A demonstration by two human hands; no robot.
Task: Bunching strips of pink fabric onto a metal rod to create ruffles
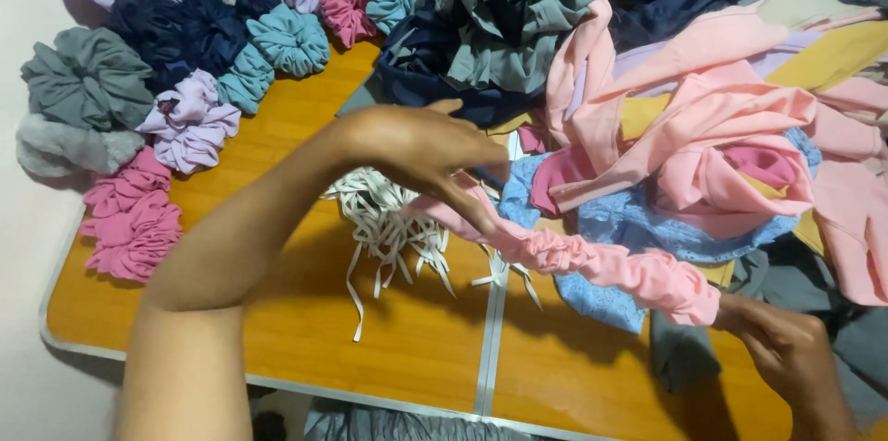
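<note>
A gathered pink fabric tube (pixel 592 256) stretches across the wooden table (pixel 277 117) between my two hands. My left hand (pixel 421 150) pinches its upper left end, above a loose heap of white elastic strips (pixel 388 228). My right hand (pixel 791 353) grips the tube's lower right end near the table's front edge. The tube is ruched along its length and hangs slightly off the surface.
Finished scrunchies in grey, lilac, pink, teal and navy (pixel 190 122) are piled along the left and back. A big heap of pink, yellow, blue and grey cloth pieces (pixel 703 127) fills the right half. The table has a metal seam (pixel 490 349) down its middle.
</note>
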